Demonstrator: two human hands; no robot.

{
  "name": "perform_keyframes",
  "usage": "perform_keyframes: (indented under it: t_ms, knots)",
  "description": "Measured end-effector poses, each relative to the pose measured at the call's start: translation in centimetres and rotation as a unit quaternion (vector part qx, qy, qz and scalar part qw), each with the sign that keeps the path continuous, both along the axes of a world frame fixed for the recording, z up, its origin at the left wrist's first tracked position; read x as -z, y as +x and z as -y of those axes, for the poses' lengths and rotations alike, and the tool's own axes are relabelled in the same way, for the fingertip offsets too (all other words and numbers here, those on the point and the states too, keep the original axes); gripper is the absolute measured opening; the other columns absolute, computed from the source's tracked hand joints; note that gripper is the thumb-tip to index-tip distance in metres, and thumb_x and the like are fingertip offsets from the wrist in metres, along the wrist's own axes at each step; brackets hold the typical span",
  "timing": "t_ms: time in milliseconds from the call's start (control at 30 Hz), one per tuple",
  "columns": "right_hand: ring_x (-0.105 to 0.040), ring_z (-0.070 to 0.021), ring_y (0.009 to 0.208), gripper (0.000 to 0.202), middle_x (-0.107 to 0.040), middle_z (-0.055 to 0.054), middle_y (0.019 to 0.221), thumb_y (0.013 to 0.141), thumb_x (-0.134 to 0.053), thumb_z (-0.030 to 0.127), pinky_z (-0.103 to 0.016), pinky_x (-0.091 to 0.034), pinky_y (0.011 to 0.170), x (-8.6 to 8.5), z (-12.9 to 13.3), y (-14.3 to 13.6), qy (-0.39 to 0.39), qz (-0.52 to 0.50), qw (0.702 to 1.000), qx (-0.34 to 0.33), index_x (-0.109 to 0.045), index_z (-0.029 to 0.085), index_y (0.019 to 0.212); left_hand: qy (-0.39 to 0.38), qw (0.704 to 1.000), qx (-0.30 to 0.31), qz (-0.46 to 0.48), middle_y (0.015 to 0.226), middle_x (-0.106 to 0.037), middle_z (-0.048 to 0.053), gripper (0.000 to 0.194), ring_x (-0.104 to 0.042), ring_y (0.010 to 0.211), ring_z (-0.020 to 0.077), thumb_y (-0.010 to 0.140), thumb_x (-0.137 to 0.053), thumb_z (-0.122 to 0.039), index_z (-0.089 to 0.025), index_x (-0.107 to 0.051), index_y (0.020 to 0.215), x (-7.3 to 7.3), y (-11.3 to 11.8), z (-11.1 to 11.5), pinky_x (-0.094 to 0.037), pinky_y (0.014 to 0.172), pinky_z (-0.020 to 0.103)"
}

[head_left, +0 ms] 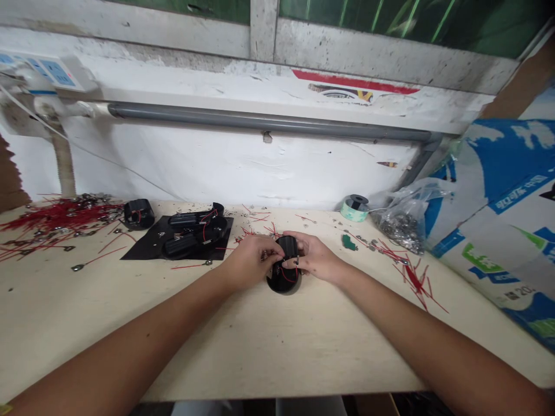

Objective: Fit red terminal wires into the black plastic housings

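A black plastic housing (284,281) with a round cup-like end and a ribbed handle stands at the middle of the table, a thin red wire inside its round part. My right hand (314,257) wraps round its right side, thumb across the front. The fingers of my left hand (255,261) are pinched together at the housing's upper left; whatever they pinch is too small to make out. Two similar black housings (186,245) lie on a black sheet (145,245) to the left, and another black part (139,214) sits behind them.
A pile of red wires with metal ends (65,216) covers the back left. At the right are a green tape roll (354,209), a green piece (348,242), a bag of metal parts (401,225), loose red wires (417,280) and a large blue-white box (489,214).
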State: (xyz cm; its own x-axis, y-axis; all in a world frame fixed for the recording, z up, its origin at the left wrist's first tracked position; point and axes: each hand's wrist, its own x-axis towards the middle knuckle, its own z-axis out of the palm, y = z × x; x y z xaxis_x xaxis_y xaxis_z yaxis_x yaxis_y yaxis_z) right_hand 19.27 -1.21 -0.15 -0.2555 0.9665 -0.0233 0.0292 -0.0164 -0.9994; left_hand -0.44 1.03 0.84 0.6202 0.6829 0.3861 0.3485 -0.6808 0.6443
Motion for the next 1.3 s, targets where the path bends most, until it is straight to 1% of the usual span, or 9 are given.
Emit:
perform_keyframes:
  t_ms: [233, 433, 567, 767, 867, 967, 1100, 1200, 1300]
  knots:
    - [-0.061, -0.0132, 0.066, 0.069, -0.068, 0.0, 0.086, 0.056, -0.081, 0.01, -0.021, -0.047, 0.051, 0.2, 0.2, -0.2, -0.001, -0.017, 1.0, 0.008, -0.059, 0.018, 0.12, 0.016, 1.0, 0.007, -0.021, 0.077, -0.071, 0.006, 0.018, -0.063, 0.071, 0.0177, 0.085, -0.06, -0.013, -0.017, -0.076, 0.079, -0.4, 0.2, 0.3, -0.048, 0.07, 0.031]
    - [-0.067, -0.0177, 0.08, 0.092, -0.071, -0.005, 0.097, 0.051, -0.083, 0.009, -0.03, -0.055, 0.072, 1.0, -0.1, -0.1, 0.0, -0.041, 0.999, 0.036, -0.048, 0.016, 0.136, 0.044, 0.999, 0.021, -0.02, 0.077, -0.072, 0.006, 0.019, -0.064, 0.075, 0.0183, 0.085, -0.061, -0.01, -0.018, -0.077, 0.078, -0.8, 0.2, 0.4, -0.049, 0.074, 0.031]
    - [-0.067, -0.0175, 0.08, 0.095, -0.071, -0.003, 0.096, 0.05, -0.084, 0.009, -0.032, -0.055, 0.078, 1.2, -0.1, -0.2, 0.012, -0.058, 0.997, 0.053, -0.047, 0.016, 0.137, 0.07, 0.997, 0.027, -0.002, 0.078, -0.072, 0.007, 0.02, -0.064, 0.075, 0.0182, 0.086, -0.06, -0.009, -0.017, -0.077, 0.08, -0.3, 0.2, 0.1, -0.049, 0.071, 0.03]
    - [-0.068, -0.018, 0.071, 0.093, -0.073, -0.004, 0.094, 0.051, -0.086, 0.012, -0.029, -0.054, 0.061, 1.0, -0.2, 0.0, 0.006, -0.06, 0.997, 0.055, -0.049, 0.019, 0.136, 0.07, 0.996, 0.038, 0.041, 0.083, -0.071, 0.007, 0.016, -0.062, 0.079, 0.0176, 0.086, -0.062, -0.012, -0.017, -0.077, 0.087, 0.4, 0.2, 0.0, -0.049, 0.075, 0.032]
    - [-0.07, -0.0201, 0.074, 0.09, -0.074, -0.004, 0.094, 0.053, -0.087, 0.014, -0.03, -0.056, 0.06, 0.7, -0.2, 0.1, 0.015, -0.083, 0.995, 0.056, -0.051, 0.022, 0.136, -0.027, 0.991, -0.01, 0.132, 0.101, -0.069, 0.009, 0.026, -0.063, 0.086, 0.0184, 0.084, -0.068, -0.023, -0.019, -0.072, 0.11, -0.1, 0.3, 0.1, -0.051, 0.078, 0.033]
    - [-0.071, -0.02, 0.079, 0.088, -0.075, -0.003, 0.095, 0.054, -0.089, 0.015, -0.033, -0.059, 0.069, 0.3, 0.0, 0.0, 0.025, -0.124, 0.991, 0.05, -0.053, 0.025, 0.134, -0.237, 0.938, -0.072, 0.244, 0.099, -0.066, 0.009, 0.042, -0.064, 0.08, 0.0186, 0.086, -0.068, -0.038, -0.02, -0.062, 0.124, -0.5, 0.3, 0.0, -0.051, 0.068, 0.031]
    - [-0.069, -0.0165, 0.07, 0.087, -0.075, 0.0, 0.087, 0.059, -0.088, 0.017, -0.03, -0.058, 0.065, -0.1, 0.5, -0.3, 0.014, -0.158, 0.987, 0.02, -0.05, 0.027, 0.137, -0.444, 0.848, 0.026, 0.29, 0.089, -0.066, 0.008, 0.031, -0.066, 0.079, 0.0181, 0.084, -0.071, -0.036, -0.012, -0.068, 0.102, -0.3, 0.2, -0.5, -0.053, 0.071, 0.03]
    - [-0.067, -0.0154, 0.063, 0.086, -0.073, 0.0, 0.085, 0.064, -0.087, 0.02, -0.026, -0.055, 0.053, 0.0, 0.7, -0.4, 0.008, -0.151, 0.988, 0.01, -0.047, 0.028, 0.14, -0.507, 0.801, 0.076, 0.308, 0.085, -0.066, 0.008, 0.024, -0.065, 0.074, 0.0165, 0.082, -0.073, -0.032, -0.01, -0.068, 0.088, -0.1, 0.1, -0.7, -0.054, 0.073, 0.032]
    - [-0.065, -0.0148, 0.06, 0.085, -0.073, 0.0, 0.085, 0.065, -0.087, 0.02, -0.024, -0.052, 0.048, 0.2, 0.7, -0.3, 0.01, -0.144, 0.989, -0.002, -0.048, 0.028, 0.14, -0.536, 0.784, 0.084, 0.302, 0.08, -0.067, 0.006, 0.021, -0.065, 0.071, 0.0156, 0.077, -0.078, -0.026, -0.01, -0.069, 0.087, 0.1, 0.1, -0.6, -0.055, 0.072, 0.031]
